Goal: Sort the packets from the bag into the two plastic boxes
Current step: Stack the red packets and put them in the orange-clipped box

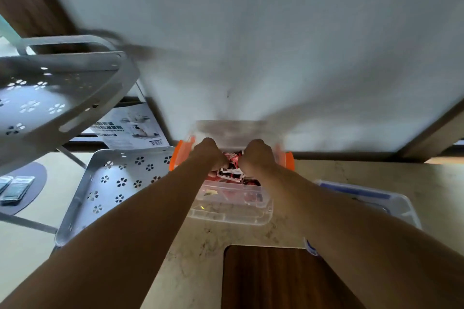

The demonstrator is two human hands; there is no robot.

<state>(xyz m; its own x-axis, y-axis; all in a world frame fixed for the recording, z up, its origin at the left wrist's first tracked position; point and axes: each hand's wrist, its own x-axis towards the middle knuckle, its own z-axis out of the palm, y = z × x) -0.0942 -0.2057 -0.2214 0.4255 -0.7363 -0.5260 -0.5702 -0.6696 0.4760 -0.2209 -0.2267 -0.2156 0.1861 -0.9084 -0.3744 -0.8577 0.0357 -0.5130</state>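
A clear plastic box with orange side latches [231, 213] stands on the counter against the wall, and red, white and black packets [232, 173] lie inside it. Both my hands reach into it from above. My left hand [208, 152] and my right hand [257, 154] are curled over the packets at the far end of the box, fingers pressed down among them. A second clear box with a blue lid [376, 199] sits to the right, partly behind my right forearm. No bag is in view.
A grey metal rack with flower-shaped holes stands to the left, with an upper shelf [50, 98] and a lower shelf [113, 183]. A printed cardboard sheet [133, 128] leans behind it. A dark wooden board [276, 281] lies at the near counter edge. White wall is behind.
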